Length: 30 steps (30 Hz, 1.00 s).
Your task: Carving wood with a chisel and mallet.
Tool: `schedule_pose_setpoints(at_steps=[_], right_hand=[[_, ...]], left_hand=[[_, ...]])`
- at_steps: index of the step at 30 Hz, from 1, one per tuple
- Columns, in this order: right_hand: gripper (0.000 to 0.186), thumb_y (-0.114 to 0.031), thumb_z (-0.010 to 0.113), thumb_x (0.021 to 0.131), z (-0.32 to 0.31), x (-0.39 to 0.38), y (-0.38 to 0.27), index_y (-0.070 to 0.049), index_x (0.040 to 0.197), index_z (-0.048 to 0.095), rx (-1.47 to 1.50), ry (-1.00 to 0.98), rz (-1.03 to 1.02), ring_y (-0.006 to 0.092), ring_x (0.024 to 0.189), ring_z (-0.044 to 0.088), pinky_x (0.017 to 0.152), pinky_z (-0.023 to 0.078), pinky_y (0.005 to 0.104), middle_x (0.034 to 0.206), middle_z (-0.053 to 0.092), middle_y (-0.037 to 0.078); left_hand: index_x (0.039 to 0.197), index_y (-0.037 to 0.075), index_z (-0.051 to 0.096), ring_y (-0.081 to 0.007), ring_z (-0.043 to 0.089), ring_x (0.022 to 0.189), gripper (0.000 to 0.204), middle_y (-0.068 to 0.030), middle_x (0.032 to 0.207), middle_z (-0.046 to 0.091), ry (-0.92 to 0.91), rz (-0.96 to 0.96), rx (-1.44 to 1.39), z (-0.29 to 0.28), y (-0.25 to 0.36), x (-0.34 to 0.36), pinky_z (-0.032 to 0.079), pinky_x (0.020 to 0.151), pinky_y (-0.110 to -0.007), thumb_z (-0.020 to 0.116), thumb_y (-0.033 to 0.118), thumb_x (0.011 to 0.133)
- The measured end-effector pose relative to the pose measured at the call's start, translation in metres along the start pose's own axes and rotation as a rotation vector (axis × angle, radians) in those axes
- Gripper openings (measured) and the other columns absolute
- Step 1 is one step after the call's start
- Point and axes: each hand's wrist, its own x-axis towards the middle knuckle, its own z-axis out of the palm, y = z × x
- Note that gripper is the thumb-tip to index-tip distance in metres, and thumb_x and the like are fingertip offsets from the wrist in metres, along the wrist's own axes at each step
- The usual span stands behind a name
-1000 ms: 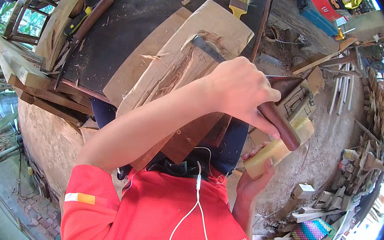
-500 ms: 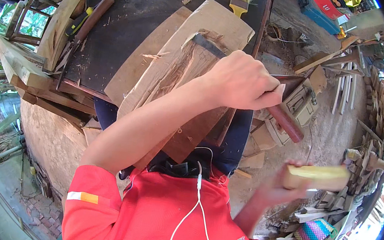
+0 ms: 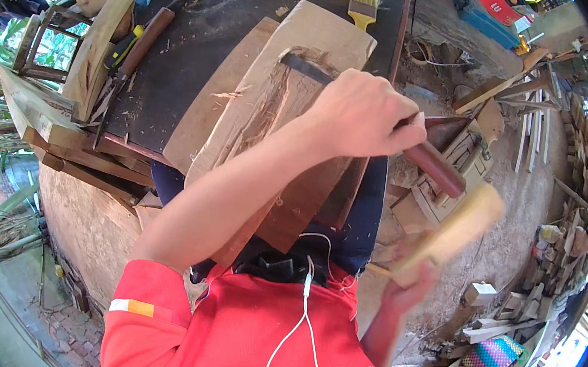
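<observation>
My left hand [image 3: 367,116] is wrapped around a wood chisel [image 3: 437,169], whose reddish-brown handle sticks out past the fist to the right. Its dark blade points up and left, with the tip at the rough, hollowed part of a thick wooden slab [image 3: 326,31]. Splintered fibres line that hollow. My right hand [image 3: 405,287] grips a pale yellow wooden block [image 3: 459,228] by its lower end, off to the right and just below the chisel handle. Block and fingers are blurred by motion, and the block stands apart from the handle.
Under the slab lies a dark table [image 3: 179,47] strewn with chips. A paintbrush [image 3: 363,9] lies beyond the slab. A long brown-handled tool [image 3: 147,40] rests at the left. Wood scraps and a woven checkered bag [image 3: 493,362] occupy the right floor.
The pale block has swung up and left toward the chisel handle, tilting from level to slanted. My left hand keeps its hold on the chisel, and the view has shifted slightly.
</observation>
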Motion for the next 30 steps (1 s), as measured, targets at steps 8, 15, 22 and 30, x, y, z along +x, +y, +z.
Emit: schedule_pose_setpoints(at_steps=[8, 15, 22, 30], right_hand=[[0.059, -0.034, 0.055, 0.091, -0.013, 0.014, 0.001, 0.002, 0.136, 0.043, -0.057, -0.149, 0.021, 0.0183, 0.087, 0.058, 0.075, 0.049, 0.0290, 0.111, 0.058, 0.011], [0.052, -0.038, 0.059, 0.086, 0.000, 0.029, 0.008, -0.002, 0.123, 0.053, 0.025, 0.182, -0.271, 0.0170, 0.072, 0.058, 0.061, 0.050, 0.0314, 0.096, 0.060, 0.008], [0.054, -0.040, 0.056, 0.091, 0.015, 0.047, -0.004, 0.000, 0.127, 0.050, 0.248, 0.290, -0.146, 0.0171, 0.076, 0.055, 0.059, 0.043, 0.0278, 0.094, 0.056, 0.009], [0.055, -0.045, 0.055, 0.089, 0.016, 0.049, -0.024, 0.000, 0.119, 0.051, 0.129, 0.210, -0.125, 0.0169, 0.069, 0.054, 0.058, 0.044, 0.0273, 0.089, 0.055, 0.009]], left_hand=[[0.072, 0.010, 0.070, -0.0376, 0.062, 0.058, 0.032, -0.0162, 0.058, 0.059, -0.039, -0.090, 0.021, -0.005, -0.003, 0.004, 0.049, 0.055, -0.046, 0.059, 0.035, 0.089], [0.072, 0.009, 0.071, -0.0380, 0.063, 0.060, 0.033, -0.0168, 0.060, 0.061, -0.040, -0.111, -0.020, -0.003, -0.004, 0.008, 0.050, 0.057, -0.047, 0.059, 0.035, 0.089], [0.074, 0.010, 0.074, -0.0380, 0.064, 0.060, 0.034, -0.0171, 0.062, 0.063, -0.081, -0.149, 0.038, -0.003, -0.008, 0.010, 0.051, 0.059, -0.047, 0.058, 0.036, 0.088], [0.071, 0.008, 0.073, -0.0390, 0.064, 0.061, 0.038, -0.0183, 0.062, 0.063, -0.083, -0.196, 0.090, -0.005, -0.008, 0.010, 0.051, 0.061, -0.048, 0.057, 0.038, 0.088]])
